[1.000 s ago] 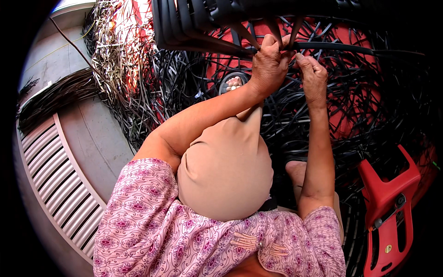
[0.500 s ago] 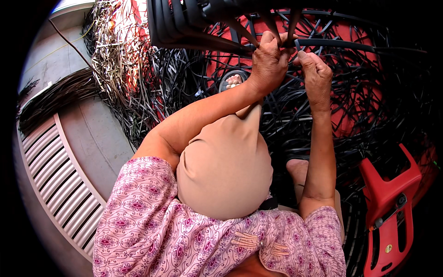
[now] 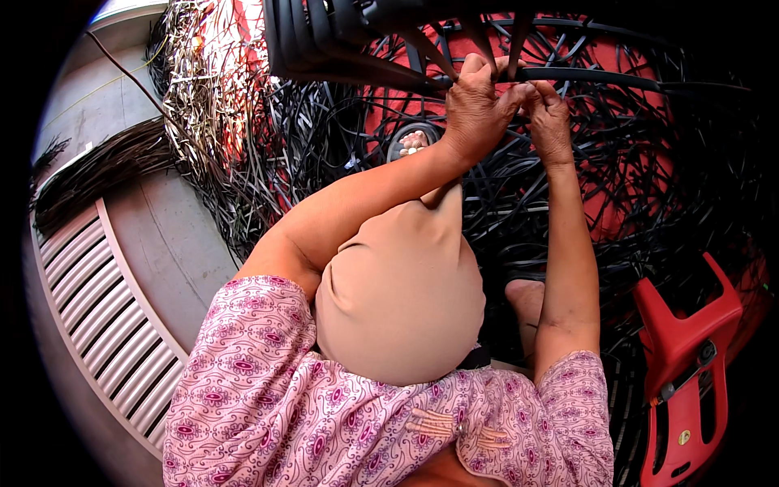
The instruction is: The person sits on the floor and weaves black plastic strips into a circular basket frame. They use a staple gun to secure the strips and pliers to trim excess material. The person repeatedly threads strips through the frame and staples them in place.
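Observation:
A black woven basket-like piece (image 3: 345, 40) hangs at the top of the view, with several strips fanning down from its rim. At this lower rim my left hand (image 3: 477, 114) is closed, its fingers gripping a black plastic strip (image 3: 596, 76) that runs off to the right. My right hand (image 3: 549, 126) is just right of it, thumb and fingers pinched together against the tip of the left thumb. The strip end in that pinch is mostly hidden by the fingers.
Loose black strips (image 3: 600, 170) cover a red ground sheet (image 3: 596, 122) around my sandalled foot (image 3: 412, 142). A red plastic stool-like piece (image 3: 690, 341) lies at the right. On the left, a pale slatted bench (image 3: 101, 292) bears a bundle of dark strips (image 3: 105, 166).
My right hand has moved slightly left and now meets the left thumb. The bent strip end seen in its pinch before is now covered. The left thumb has stretched out to the right.

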Action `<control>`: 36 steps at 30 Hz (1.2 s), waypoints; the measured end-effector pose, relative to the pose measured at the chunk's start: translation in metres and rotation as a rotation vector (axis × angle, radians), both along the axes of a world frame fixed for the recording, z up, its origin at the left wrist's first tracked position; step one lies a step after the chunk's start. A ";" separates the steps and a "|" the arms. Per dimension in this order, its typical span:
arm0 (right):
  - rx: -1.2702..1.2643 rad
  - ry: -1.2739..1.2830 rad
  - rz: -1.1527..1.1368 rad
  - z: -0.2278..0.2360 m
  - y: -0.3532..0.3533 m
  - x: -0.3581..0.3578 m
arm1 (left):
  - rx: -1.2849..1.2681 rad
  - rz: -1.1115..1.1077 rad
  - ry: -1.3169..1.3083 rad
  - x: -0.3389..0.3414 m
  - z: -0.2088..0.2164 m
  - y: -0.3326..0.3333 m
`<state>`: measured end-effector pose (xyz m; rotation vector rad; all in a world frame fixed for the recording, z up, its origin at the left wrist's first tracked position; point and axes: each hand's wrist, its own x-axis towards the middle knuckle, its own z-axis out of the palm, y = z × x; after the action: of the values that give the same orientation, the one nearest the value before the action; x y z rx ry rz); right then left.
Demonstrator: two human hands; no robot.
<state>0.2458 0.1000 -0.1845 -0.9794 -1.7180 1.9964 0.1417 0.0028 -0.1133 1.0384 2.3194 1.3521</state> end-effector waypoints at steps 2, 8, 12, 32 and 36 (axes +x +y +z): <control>-0.029 0.123 0.003 -0.004 0.001 -0.004 | 0.000 0.045 -0.014 0.002 0.000 0.003; -0.136 -0.035 -0.244 0.022 0.010 0.019 | 0.083 0.102 -0.035 0.007 -0.001 0.005; 0.487 -0.078 -0.463 0.088 0.033 0.016 | 0.050 0.123 0.030 0.007 -0.004 0.003; 0.016 -0.489 0.699 0.058 0.106 -0.094 | 0.054 0.095 0.015 0.005 0.002 0.004; -0.104 -0.324 0.486 0.067 0.106 -0.076 | 0.057 0.106 -0.022 0.009 0.005 0.003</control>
<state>0.1703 0.2060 -0.1171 -1.0409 -2.2182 2.3430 0.1503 0.0058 -0.1083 0.9231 2.3626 1.4692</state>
